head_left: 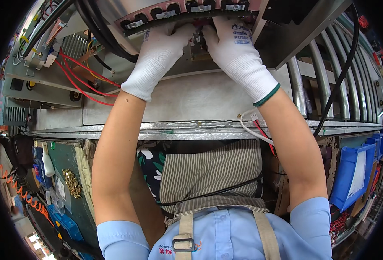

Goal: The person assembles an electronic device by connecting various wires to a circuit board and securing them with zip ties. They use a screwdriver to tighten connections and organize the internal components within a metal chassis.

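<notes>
Both my hands, in white knit gloves, reach into an open metal housing [226, 66] at the top of the view. The fingers of my left hand [163, 47] go in under a row of black blocks with silver metal terminals [165, 14], which hides their tips. Close beside it, my right hand [235, 47] reaches under the same row, its thumb toward the left one. A small part with metal pieces [198, 47] shows between the hands; whether either hand grips it cannot be made out.
Thick black cables [100, 32] and red wires [85, 78] lie left of my left hand. A white cable with a connector [254, 117] hangs by my right forearm. Metal rollers [321, 71] run along the right. Blue bins [352, 177] stand lower right; brass-coloured small parts [72, 184] lie lower left.
</notes>
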{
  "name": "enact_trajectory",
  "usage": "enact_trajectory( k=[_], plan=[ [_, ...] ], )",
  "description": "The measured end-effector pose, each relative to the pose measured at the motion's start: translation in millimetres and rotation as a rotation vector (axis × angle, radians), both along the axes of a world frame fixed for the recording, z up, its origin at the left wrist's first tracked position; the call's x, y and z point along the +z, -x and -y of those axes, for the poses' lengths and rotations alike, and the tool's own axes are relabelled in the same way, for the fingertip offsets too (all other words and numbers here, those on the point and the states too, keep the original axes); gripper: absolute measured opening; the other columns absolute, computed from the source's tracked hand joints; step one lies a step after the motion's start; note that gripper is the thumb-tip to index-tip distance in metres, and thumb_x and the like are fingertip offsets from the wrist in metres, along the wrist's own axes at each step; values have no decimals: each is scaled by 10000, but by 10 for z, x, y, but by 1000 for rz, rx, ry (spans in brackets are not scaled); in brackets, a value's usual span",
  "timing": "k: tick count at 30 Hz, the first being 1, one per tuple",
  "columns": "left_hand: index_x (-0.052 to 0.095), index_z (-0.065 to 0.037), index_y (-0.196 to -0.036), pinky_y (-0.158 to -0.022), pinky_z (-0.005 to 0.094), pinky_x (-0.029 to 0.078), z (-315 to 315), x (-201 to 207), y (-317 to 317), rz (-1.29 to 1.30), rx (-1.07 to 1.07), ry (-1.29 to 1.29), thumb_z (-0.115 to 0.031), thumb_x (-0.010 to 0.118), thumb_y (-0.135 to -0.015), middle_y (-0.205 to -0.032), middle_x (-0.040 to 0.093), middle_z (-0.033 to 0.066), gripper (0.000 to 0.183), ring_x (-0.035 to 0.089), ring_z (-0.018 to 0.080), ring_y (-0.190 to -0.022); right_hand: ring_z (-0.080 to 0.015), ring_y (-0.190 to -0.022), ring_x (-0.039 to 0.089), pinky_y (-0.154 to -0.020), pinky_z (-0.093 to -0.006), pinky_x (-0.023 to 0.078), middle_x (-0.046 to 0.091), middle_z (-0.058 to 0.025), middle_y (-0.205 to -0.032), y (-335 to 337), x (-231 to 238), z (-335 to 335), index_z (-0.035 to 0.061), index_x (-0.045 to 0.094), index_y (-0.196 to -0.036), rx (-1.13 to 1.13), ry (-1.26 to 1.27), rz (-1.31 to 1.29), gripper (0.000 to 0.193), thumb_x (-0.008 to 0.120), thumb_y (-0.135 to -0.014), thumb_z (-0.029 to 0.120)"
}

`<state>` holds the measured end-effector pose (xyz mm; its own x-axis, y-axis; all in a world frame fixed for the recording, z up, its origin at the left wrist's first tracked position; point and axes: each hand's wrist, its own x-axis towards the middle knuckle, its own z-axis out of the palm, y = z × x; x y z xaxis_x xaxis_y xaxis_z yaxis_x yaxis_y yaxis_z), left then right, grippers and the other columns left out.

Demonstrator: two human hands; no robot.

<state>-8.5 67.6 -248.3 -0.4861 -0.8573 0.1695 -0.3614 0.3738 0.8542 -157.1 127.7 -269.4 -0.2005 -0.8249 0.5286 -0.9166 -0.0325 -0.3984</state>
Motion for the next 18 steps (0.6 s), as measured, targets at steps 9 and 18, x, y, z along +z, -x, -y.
enact_trajectory(
  k=[9,18],
  plan=[
    [720,-13,-1063,-655,209,372,-40,28,-7,-120,-101,-92,-205,637,-897,-774,559,-40,268,443,59,-721,-394,-941,623,-809,-452,500,642,-198,-1014,64,-111,-126,36,597,-1102,39,196,125,246,643,-870,104],
    [714,-18,-1012,-617,202,354,-19,33,-43,-133,-124,-128,-248,686,-871,-749,548,-51,271,433,53,-672,-407,-958,607,-868,-460,497,588,-215,-1100,-38,-202,-291,16,571,-1135,132,440,273,338,635,-805,47]
  ],
)
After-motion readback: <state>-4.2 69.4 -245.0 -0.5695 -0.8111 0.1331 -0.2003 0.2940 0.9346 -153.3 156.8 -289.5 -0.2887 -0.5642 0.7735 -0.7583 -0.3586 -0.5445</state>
